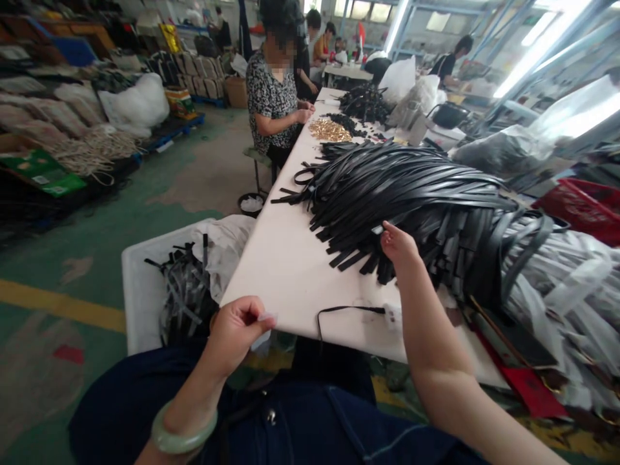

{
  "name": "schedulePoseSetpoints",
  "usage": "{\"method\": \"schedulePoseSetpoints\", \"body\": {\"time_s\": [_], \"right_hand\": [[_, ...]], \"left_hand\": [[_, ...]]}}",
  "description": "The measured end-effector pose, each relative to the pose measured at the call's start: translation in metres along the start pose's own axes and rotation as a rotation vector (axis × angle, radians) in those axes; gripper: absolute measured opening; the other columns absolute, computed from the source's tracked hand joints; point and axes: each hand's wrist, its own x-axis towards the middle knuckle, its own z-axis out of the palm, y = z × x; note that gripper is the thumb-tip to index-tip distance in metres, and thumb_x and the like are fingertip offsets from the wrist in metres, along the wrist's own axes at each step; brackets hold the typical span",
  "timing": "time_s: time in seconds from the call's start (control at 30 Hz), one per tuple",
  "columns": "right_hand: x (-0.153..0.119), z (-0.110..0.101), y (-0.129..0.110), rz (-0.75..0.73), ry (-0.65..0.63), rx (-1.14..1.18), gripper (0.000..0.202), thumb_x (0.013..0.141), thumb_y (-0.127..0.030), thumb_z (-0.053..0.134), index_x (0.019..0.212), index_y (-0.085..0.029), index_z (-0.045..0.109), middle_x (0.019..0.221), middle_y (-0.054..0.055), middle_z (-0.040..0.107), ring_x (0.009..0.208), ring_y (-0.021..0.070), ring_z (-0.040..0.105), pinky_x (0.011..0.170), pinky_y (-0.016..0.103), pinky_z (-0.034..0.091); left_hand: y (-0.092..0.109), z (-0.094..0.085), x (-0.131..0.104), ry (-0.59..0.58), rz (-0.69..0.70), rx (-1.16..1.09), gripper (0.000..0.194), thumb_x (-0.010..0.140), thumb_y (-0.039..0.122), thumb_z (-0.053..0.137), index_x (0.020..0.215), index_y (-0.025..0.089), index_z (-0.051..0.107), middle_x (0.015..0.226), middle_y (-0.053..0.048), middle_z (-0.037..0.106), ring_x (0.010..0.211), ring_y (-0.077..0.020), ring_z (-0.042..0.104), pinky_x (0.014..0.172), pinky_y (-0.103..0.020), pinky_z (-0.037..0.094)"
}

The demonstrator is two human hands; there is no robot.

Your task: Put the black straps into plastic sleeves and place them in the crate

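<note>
A large pile of black straps (382, 187) lies across the white table (285, 258). Over the near ends of the straps is my right hand (398, 244), its fingers drawn together around a small whitish piece (378, 229) at the fingertips. At the table's near left corner, my left hand (239, 329) pinches a small, thin, translucent piece (266, 317) between thumb and forefinger. A green bangle circles my left wrist. Between my hands, near the table's front edge, a thin black strap runs to a small white block (392, 318).
A white bin (140, 303) of dark strips stands left of the table. Further along are gold pieces (330, 130) and a seated person (274, 97). White-wrapped bundles (571, 284) and a red basket (581, 203) are at the right.
</note>
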Motion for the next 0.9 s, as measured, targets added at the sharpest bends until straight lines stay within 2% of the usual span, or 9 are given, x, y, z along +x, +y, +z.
{"method": "schedulePoseSetpoints", "body": {"time_s": [0.07,0.13,0.17,0.2,0.27,0.33,0.43,0.7,0.9], "right_hand": [[-0.035,0.016,0.013,0.043,-0.163,-0.013,0.037,0.058,-0.021,0.084,0.065,-0.018,0.048,0.047,-0.009,0.046,0.034,0.0040,0.043,0.029,0.013,0.037],[-0.082,0.034,0.028,0.058,-0.372,-0.043,0.036,0.051,-0.021,0.087,0.066,-0.016,0.055,0.051,-0.005,0.054,0.034,0.0057,0.046,0.031,0.017,0.041],[-0.108,0.043,0.034,0.011,-0.567,-0.064,0.033,0.055,-0.025,0.085,0.069,-0.016,0.058,0.055,-0.003,0.059,0.036,0.0078,0.051,0.033,0.019,0.044],[-0.133,0.052,0.038,-0.074,-0.693,-0.076,0.028,0.060,-0.027,0.083,0.073,-0.016,0.060,0.060,-0.001,0.062,0.040,0.0100,0.056,0.037,0.021,0.048],[-0.174,0.068,0.040,-0.243,-0.795,-0.135,0.018,0.070,-0.026,0.077,0.079,-0.016,0.063,0.066,0.002,0.066,0.050,0.0136,0.063,0.046,0.024,0.054],[-0.198,0.080,0.037,-0.397,-0.787,-0.226,0.012,0.075,-0.023,0.073,0.079,-0.016,0.064,0.068,0.004,0.067,0.056,0.0157,0.067,0.051,0.025,0.055],[-0.206,0.089,0.033,-0.510,-0.752,-0.345,0.011,0.076,-0.023,0.071,0.075,-0.015,0.063,0.068,0.005,0.066,0.056,0.0173,0.068,0.049,0.025,0.054],[-0.205,0.092,0.040,-0.525,-0.785,-0.329,0.007,0.079,-0.021,0.068,0.080,-0.016,0.063,0.069,0.003,0.067,0.057,0.0147,0.067,0.051,0.023,0.053],[-0.200,0.093,0.049,-0.528,-0.866,-0.497,0.011,0.078,-0.026,0.070,0.077,-0.016,0.067,0.071,0.004,0.066,0.059,0.0132,0.062,0.053,0.023,0.049]], "left_hand": [[-0.002,-0.003,-0.003,-0.006,-0.036,0.009,0.031,0.061,0.026,0.078,0.055,0.015,0.049,0.054,0.005,0.048,0.051,-0.0081,0.045,0.050,-0.020,0.034],[-0.005,-0.006,-0.007,-0.022,-0.077,0.006,0.031,0.061,0.027,0.078,0.057,0.016,0.049,0.054,0.005,0.050,0.051,-0.0086,0.047,0.050,-0.020,0.035],[-0.006,-0.008,-0.009,-0.033,-0.097,0.001,0.031,0.062,0.028,0.078,0.058,0.016,0.050,0.054,0.005,0.051,0.050,-0.0088,0.047,0.050,-0.020,0.036],[-0.008,-0.010,-0.011,-0.043,-0.113,-0.003,0.031,0.062,0.028,0.078,0.059,0.016,0.050,0.054,0.005,0.052,0.051,-0.0091,0.048,0.050,-0.020,0.037],[-0.009,-0.014,-0.015,-0.053,-0.134,0.005,0.030,0.062,0.028,0.078,0.061,0.016,0.051,0.054,0.004,0.054,0.052,-0.0097,0.050,0.051,-0.021,0.038],[-0.009,-0.018,-0.017,-0.050,-0.140,0.020,0.028,0.062,0.027,0.078,0.061,0.016,0.052,0.056,0.003,0.056,0.054,-0.0101,0.052,0.053,-0.021,0.040],[-0.007,-0.023,-0.021,-0.043,-0.136,0.023,0.027,0.062,0.027,0.077,0.062,0.015,0.053,0.058,0.003,0.058,0.056,-0.0106,0.054,0.054,-0.021,0.041],[-0.005,-0.025,-0.020,0.000,-0.154,0.026,0.024,0.059,0.022,0.077,0.061,0.014,0.055,0.058,0.003,0.058,0.055,-0.0094,0.051,0.053,-0.020,0.039],[-0.004,-0.024,-0.017,-0.122,-0.176,-0.031,0.018,0.061,0.023,0.076,0.066,0.012,0.063,0.060,0.002,0.060,0.057,-0.0101,0.051,0.055,-0.020,0.039]]}}
